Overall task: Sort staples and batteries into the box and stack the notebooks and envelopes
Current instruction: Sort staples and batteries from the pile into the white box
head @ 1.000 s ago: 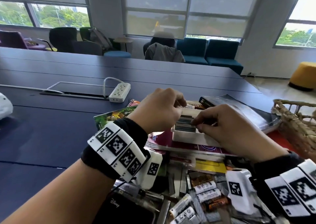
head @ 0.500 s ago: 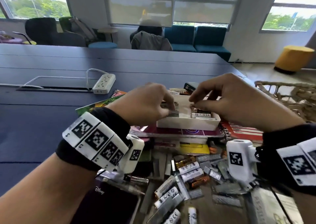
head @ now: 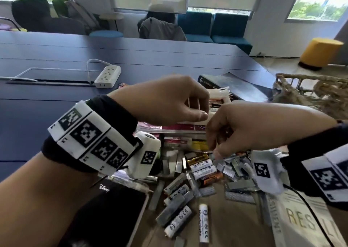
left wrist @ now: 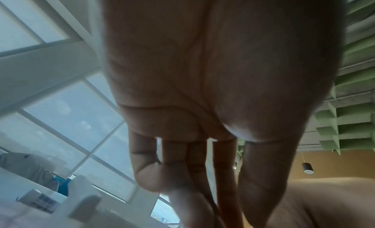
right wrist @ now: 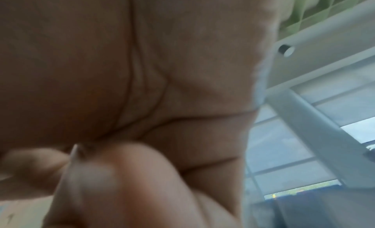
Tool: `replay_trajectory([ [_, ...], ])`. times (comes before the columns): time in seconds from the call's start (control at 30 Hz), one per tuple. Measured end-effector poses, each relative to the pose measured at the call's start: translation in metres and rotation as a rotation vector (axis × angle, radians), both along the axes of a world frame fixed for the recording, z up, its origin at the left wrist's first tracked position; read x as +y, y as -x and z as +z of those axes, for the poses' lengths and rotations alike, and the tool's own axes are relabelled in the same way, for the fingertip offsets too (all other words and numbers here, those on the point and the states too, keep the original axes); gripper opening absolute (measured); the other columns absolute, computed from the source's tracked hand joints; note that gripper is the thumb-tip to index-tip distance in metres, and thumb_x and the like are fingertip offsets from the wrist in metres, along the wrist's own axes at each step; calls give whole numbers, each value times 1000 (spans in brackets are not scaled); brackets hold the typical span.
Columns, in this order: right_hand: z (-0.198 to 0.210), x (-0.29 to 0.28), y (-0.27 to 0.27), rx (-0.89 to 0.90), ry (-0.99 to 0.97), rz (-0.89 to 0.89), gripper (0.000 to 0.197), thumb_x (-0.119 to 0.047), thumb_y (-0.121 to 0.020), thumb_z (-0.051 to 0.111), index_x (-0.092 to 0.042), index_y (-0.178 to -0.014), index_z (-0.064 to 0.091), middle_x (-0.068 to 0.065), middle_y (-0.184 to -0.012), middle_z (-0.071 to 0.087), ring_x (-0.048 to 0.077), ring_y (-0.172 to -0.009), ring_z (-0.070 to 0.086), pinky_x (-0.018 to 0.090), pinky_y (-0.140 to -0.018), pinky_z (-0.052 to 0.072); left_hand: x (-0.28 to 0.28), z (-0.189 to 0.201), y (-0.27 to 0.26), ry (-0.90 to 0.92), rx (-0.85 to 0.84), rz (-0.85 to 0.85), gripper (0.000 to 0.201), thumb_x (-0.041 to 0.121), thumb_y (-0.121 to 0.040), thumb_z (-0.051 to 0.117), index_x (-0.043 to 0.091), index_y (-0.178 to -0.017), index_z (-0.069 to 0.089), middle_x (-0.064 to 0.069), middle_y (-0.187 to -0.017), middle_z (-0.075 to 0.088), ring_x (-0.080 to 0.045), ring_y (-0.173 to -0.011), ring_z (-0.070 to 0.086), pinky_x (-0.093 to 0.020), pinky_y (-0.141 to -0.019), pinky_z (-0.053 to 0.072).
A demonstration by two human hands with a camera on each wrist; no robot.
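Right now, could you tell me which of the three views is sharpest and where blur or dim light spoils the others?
Head view: sharpest, daylit; the batteries show readable print, though the edges bow. Left wrist view: the backlit left hand is dim and soft. Right wrist view: the right hand is blurred, so what its fingers pinch is unclear.

Bare forearms, each with a black wristband carrying a row of white blocks printed with black square codes, a white coded camera housing beneath, and a thin black cable at the right.
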State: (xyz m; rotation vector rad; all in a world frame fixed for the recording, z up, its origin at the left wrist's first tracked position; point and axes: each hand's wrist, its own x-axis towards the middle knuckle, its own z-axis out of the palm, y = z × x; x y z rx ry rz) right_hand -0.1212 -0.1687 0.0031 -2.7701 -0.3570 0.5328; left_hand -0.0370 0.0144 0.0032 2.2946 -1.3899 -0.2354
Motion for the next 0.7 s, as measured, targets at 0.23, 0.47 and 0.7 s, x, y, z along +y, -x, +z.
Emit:
replay_trajectory([
  [0.23,-20,32,12,150,-94,249,14,-36,-82,83,-33,-90,71,-9,-84,70,6,-70,63,23,-62,50,6,0,-9,20,9,108,11,28,-98,66,21,-94,74,6,-77,70,-7,-68,62,-11,-60,45],
  [0.47,-39,54,13,93,-69,362,15,-27,-77,86,-25,-80,72,-12,-76,65,1,-73,61,18,-61,48,16,6,-16,68,-18,163,12,27,-97,67,19,-97,75,5,-77,70,-3,-66,61,-7,-58,43],
  [0.7,-45,58,19,-18,53,430,13,-32,-77,81,-25,-79,71,-11,-83,65,2,-81,59,20,-65,50,16,6,-15,65,-10,159,12,27,-98,66,19,-96,75,5,-75,71,-2,-63,62,-8,-57,42],
])
